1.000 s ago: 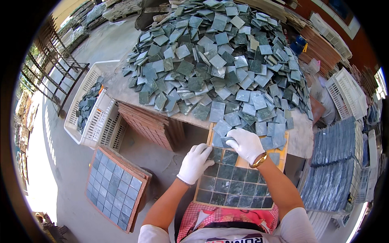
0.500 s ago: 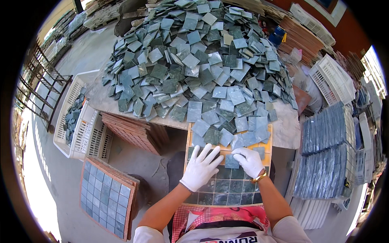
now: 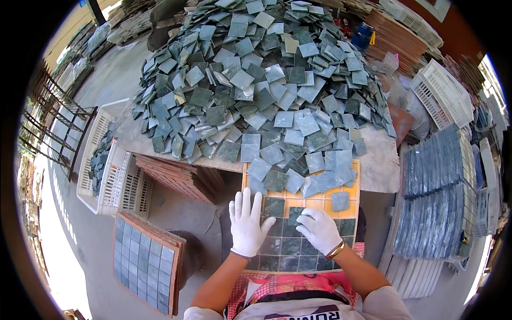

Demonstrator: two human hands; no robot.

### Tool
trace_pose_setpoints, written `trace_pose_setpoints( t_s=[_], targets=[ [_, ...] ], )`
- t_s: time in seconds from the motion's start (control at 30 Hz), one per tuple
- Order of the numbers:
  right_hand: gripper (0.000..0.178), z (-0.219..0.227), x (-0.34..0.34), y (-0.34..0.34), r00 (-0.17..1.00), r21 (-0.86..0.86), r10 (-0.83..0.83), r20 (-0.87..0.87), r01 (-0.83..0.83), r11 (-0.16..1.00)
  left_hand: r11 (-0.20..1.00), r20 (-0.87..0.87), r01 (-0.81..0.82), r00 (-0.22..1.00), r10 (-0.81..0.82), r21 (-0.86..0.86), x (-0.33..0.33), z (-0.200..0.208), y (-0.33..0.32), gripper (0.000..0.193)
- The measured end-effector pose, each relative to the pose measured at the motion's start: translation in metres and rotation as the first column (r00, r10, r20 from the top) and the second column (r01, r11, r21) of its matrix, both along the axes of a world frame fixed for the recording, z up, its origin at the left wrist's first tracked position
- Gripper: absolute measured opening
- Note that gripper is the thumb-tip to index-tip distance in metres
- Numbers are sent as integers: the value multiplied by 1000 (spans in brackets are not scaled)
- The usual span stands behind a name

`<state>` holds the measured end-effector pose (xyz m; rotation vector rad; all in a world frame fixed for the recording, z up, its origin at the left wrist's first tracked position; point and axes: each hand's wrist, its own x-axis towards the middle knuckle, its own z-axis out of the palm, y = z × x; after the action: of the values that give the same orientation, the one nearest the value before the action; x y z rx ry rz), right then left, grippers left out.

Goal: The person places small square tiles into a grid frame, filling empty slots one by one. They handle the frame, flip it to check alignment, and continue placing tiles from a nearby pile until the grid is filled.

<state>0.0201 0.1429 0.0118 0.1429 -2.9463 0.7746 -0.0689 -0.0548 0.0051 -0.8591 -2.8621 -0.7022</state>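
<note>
In front of me lies an orange grid tray [image 3: 313, 203], its near rows filled with square dark green stone tiles [image 3: 290, 246]. My right hand [image 3: 321, 230], in a white glove, pinches the right edge of a dark green stone tile [image 3: 295, 215] over the grid's middle. My left hand [image 3: 246, 226], gloved too, is open with fingers stretched out, at the tray's left edge beside another placed tile [image 3: 274, 207]. One lighter tile [image 3: 340, 201] sits alone in the grid on the right. Loose tiles [image 3: 275, 180] cover the tray's far part.
A big heap of stone tiles [image 3: 242, 80] covers the table [image 3: 380, 160] beyond the tray. White crates [image 3: 109, 186] with tiles stand at left, near a stack of filled tile panels [image 3: 144, 256]. Packed tile rows [image 3: 431, 213] and a white crate [image 3: 442, 93] are on the right.
My left hand has moved left and its fingers have straightened. The tile at my right hand now shows a darker face and lies slightly further left. The view has shifted a little.
</note>
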Motion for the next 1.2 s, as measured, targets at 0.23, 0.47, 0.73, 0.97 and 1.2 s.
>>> trace_pose_setpoints(
  t_s=[0.23,0.47,0.73,0.97,1.2],
  targets=[
    [22,1,-25,-10,996,0,-65,-63,65,998,997,-67,-80,995,79,-14,9,-12,8,73],
    [23,19,-33,-8,999,5,-49,-16,49,999,947,84,-239,970,226,215,-4,-14,-11,73],
    [20,-1,-49,-31,999,20,44,1,-44,999,987,158,-70,986,47,148,-7,-18,-27,78],
    [28,42,-70,-45,983,197,171,72,-182,963,961,193,-32,981,-23,276,-8,-15,-43,70],
    [38,-2,-59,-58,985,-27,166,53,-165,986,788,349,-326,925,151,523,-6,-72,-87,51]
  ],
)
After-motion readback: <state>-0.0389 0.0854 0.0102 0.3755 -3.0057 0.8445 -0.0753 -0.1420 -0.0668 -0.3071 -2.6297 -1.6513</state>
